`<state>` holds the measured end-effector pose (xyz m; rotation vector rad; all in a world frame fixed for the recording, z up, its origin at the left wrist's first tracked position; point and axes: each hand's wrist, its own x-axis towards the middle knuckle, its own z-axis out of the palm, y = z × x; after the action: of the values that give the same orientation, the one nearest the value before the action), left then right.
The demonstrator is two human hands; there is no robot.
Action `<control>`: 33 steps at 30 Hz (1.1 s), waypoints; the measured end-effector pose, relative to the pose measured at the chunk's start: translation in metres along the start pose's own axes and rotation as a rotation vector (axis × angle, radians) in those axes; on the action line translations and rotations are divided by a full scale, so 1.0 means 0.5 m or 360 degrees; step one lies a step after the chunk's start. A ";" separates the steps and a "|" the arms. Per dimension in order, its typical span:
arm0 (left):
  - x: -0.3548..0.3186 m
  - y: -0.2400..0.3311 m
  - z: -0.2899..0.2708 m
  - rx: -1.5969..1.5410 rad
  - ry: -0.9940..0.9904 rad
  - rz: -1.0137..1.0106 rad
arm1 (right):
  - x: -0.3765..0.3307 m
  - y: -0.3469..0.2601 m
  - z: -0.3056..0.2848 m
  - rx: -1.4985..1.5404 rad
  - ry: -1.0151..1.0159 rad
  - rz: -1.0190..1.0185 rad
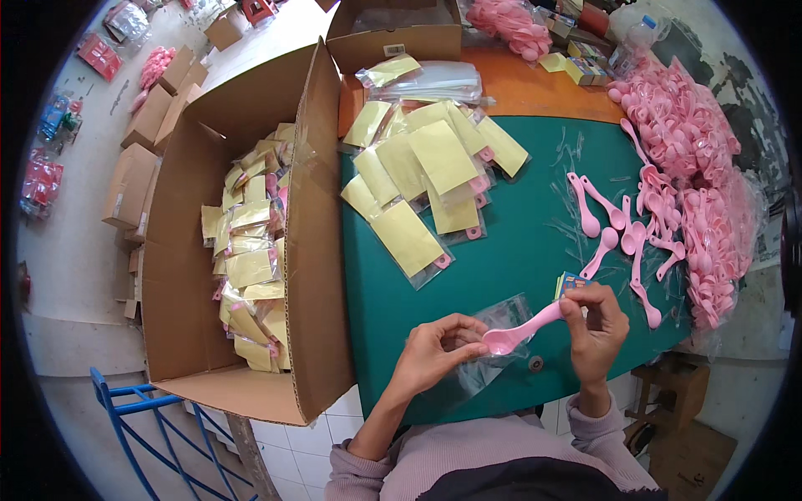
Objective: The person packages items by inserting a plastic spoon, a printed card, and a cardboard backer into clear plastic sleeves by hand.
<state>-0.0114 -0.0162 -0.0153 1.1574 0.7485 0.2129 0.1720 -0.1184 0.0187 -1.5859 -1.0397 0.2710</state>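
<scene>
Bright, even daylight with soft shadows; sharp centre, fisheye bending and dark vignette at the rim

I see the tabletop (518,250) ahead of the person. The open carton (242,250) stands off its left edge, packets lying inside. A stack of packets (426,179) lies at the tabletop's far left. Loose spoons (622,234) lie to the right; the spoon heap (702,184) behind and right of them. A smaller box (393,37) sits at the far edge.
</scene>
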 end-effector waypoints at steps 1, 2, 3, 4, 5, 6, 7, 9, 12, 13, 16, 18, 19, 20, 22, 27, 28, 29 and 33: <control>0.001 0.000 0.003 0.0034 0.0023 -0.0009 | 0.000 -0.005 0.003 0.0030 -0.0001 0.0044; 0.002 -0.002 0.006 0.0035 0.0024 -0.0010 | 0.000 -0.009 0.007 0.0059 -0.0002 0.0088; 0.003 -0.007 0.009 0.0023 -0.0023 0.0073 | -0.003 -0.011 0.014 0.0061 0.0000 0.0088; 0.003 -0.010 0.011 0.0012 -0.0070 0.0155 | -0.007 -0.013 0.021 0.0107 0.0022 0.0151; 0.001 -0.010 0.012 0.0014 -0.0070 0.0155 | -0.011 -0.013 0.025 0.0154 0.0044 0.0214; -0.002 -0.007 0.014 0.0021 -0.0078 0.0156 | -0.010 -0.014 0.023 0.0151 0.0047 0.0214; -0.003 -0.004 0.016 0.0028 -0.0086 0.0157 | -0.010 -0.015 0.020 0.0163 0.0060 0.0175; -0.002 -0.015 0.009 0.0089 -0.0167 0.0161 | -0.012 -0.013 0.015 0.0175 0.0077 0.0137; -0.002 -0.019 0.013 0.0226 -0.0234 0.0196 | -0.014 -0.007 0.005 0.0115 0.0011 0.0059; -0.001 -0.018 0.016 0.0300 -0.0220 0.0228 | -0.012 -0.009 0.003 0.0045 -0.0086 0.0026; -0.002 -0.012 0.028 0.0294 -0.0250 0.0354 | -0.013 -0.010 -0.004 -0.0059 -0.0257 0.0010; -0.006 0.005 0.035 0.0364 -0.0215 0.0371 | -0.010 -0.011 -0.012 -0.0095 -0.0328 0.0027; -0.006 0.011 0.037 0.0433 -0.0174 0.0385 | -0.002 -0.013 -0.023 -0.0084 -0.0226 0.0132; -0.006 0.006 0.036 0.0434 -0.0180 0.0389 | 0.008 -0.016 -0.035 -0.0071 -0.0124 0.0237; -0.007 -0.015 0.031 0.0356 -0.0120 0.0434 | 0.044 -0.029 -0.074 0.0086 -0.0144 0.0377; -0.016 -0.010 0.019 -0.0108 -0.0324 0.0878 | 0.171 0.120 -0.313 0.0711 -0.1087 -0.0123; -0.016 -0.007 0.022 -0.0402 -0.0406 0.1166 | 0.213 0.156 -0.346 0.0060 -0.0828 0.0060; -0.016 -0.003 0.021 -0.0404 -0.0427 0.1166 | 0.237 0.172 -0.370 -0.0593 -0.0545 0.0245; -0.037 -0.006 0.001 -0.0350 -0.0300 0.1239 | 0.225 0.160 -0.378 -0.0699 -0.0184 0.0046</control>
<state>-0.0254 -0.0274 -0.0102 1.1903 0.0724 0.8028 0.4007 -0.1592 0.0470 -1.9981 -1.2247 0.1607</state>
